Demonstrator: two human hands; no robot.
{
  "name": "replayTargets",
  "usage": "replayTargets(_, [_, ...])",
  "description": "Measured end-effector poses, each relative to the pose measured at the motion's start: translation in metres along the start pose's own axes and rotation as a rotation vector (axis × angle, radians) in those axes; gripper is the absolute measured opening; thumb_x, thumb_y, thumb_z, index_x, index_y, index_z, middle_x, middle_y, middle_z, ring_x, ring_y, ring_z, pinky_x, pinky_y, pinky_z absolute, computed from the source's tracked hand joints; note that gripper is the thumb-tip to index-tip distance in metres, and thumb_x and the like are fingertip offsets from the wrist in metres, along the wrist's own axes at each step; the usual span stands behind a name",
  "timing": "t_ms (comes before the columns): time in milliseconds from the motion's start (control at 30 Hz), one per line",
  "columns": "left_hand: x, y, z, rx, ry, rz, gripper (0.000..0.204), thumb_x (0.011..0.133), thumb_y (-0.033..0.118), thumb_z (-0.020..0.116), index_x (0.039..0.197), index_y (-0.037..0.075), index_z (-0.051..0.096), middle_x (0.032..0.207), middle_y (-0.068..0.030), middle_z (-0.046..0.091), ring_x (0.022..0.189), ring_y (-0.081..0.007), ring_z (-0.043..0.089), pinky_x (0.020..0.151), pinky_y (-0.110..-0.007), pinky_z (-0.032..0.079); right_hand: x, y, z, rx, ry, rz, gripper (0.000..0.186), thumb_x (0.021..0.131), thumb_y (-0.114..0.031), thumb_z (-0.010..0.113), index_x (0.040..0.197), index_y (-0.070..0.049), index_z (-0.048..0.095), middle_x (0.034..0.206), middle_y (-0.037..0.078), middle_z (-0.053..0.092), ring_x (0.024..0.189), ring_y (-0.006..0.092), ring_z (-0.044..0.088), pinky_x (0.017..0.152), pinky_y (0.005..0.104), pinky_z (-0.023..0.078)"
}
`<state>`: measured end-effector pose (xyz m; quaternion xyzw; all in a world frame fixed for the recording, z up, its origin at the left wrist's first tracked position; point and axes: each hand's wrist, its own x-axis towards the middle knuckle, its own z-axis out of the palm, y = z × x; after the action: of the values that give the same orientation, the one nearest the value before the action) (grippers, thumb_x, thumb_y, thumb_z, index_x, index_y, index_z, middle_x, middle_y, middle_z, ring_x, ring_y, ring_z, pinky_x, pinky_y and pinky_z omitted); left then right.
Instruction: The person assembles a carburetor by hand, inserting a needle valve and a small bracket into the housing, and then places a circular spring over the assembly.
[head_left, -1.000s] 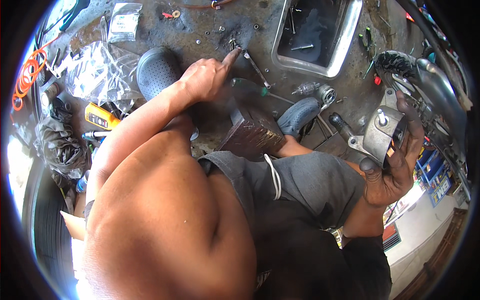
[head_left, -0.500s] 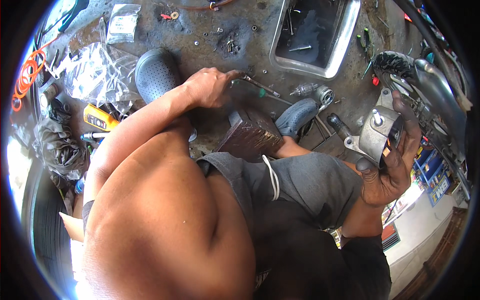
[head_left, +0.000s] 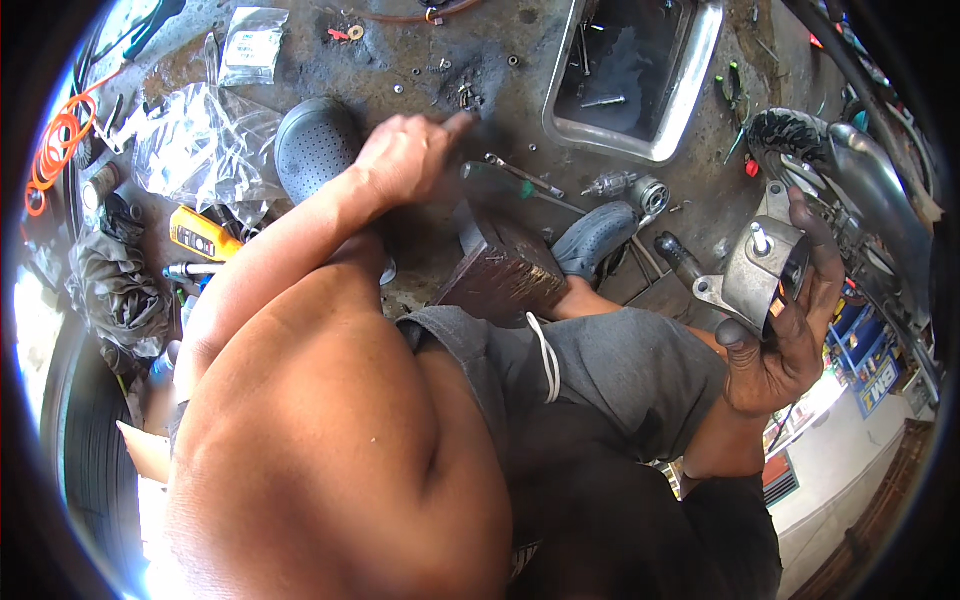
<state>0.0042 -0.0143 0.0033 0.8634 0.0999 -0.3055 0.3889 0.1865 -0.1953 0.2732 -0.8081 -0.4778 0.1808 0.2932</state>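
Observation:
My right hand [head_left: 775, 365], dark with grime, cups a grey metal housing [head_left: 745, 272]. Two mounting ears stick out of the housing and a shiny stub shaft stands up from its face. My thumb lies at its lower edge, and my fingers wrap the far side. Over the floor beside a grey perforated clog [head_left: 318, 150], my left hand [head_left: 405, 158] has its index finger stretched out, the fingertip smeared. I see nothing in it; its other fingers are partly hidden. Closest to it lie a metal socket tool [head_left: 525, 176] and a screwdriver [head_left: 485, 178] with a clear green handle.
A metal tray [head_left: 655, 150] holds dark liquid and bolts. Small nuts and screws [head_left: 466, 95] dot the floor. A wooden block [head_left: 505, 265] sits between my feet. Plastic bags [head_left: 205, 145], a yellow meter [head_left: 200, 235] and an orange coiled hose [head_left: 62, 155] lie left, pliers [head_left: 735, 85] right.
My left hand has shifted slightly up and left, off the end of the socket tool, its index finger now pointing farther up. The right hand keeps the housing in nearly the same place.

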Motion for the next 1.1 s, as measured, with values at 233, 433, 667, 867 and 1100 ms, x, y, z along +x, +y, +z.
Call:
replayTargets(233, [0.003,-0.021,-0.025,0.017,0.445,-0.108,0.076,0.080,0.023,0.069,0.150,0.015,0.038,0.087,-0.0244,0.070,0.083,-0.0428,0.068,0.076,-0.050,0.056,-0.002,0.000,0.001,0.002,0.008,0.014,0.039,0.075,-0.042,0.078,0.112,-0.033,0.074,0.144,0.017,0.046,0.137,0.0431,0.043,0.114,0.0526,0.039])
replayTargets(433, [0.003,-0.026,-0.036,0.022,0.454,-0.161,0.082,0.079,0.021,0.069,0.153,0.020,0.034,0.085,-0.0246,0.069,0.081,-0.0434,0.068,0.075,-0.052,0.056,0.000,-0.002,-0.001,-0.002,0.002,0.030,0.036,0.076,-0.043,0.078,0.110,-0.034,0.074,0.143,0.017,0.046,0.138,0.0432,0.042,0.113,0.0533,0.040])
replayTargets(667, [0.005,-0.035,-0.046,0.025,0.483,-0.184,0.087,0.078,0.018,0.070,0.156,0.025,0.030,0.084,-0.0244,0.069,0.080,-0.0437,0.068,0.074,-0.053,0.056,-0.001,-0.004,0.003,0.032,0.026,0.058,0.034,0.077,-0.044,0.078,0.109,-0.035,0.074,0.143,0.017,0.045,0.138,0.0433,0.041,0.112,0.0534,0.041])
replayTargets(867, [-0.001,-0.033,-0.043,-0.008,0.529,-0.114,0.072,0.079,0.019,0.069,0.147,0.021,0.046,0.090,-0.0215,0.070,0.081,-0.0422,0.068,0.076,-0.051,0.057,-0.001,-0.002,0.001,0.027,0.005,0.046,0.035,0.076,-0.043,0.079,0.110,-0.034,0.073,0.143,0.017,0.045,0.137,0.0435,0.042,0.111,0.0524,0.042])
replayTargets(1100, [-0.019,-0.033,-0.025,-0.159,0.532,0.040,0.055,0.075,0.016,0.068,0.129,0.012,0.062,0.104,-0.0214,0.069,0.088,-0.0416,0.068,0.081,-0.047,0.056,-0.001,-0.001,0.002,0.054,0.017,0.083,0.032,0.078,-0.043,0.078,0.109,-0.036,0.073,0.143,0.016,0.045,0.137,0.0445,0.042,0.111,0.0543,0.042])
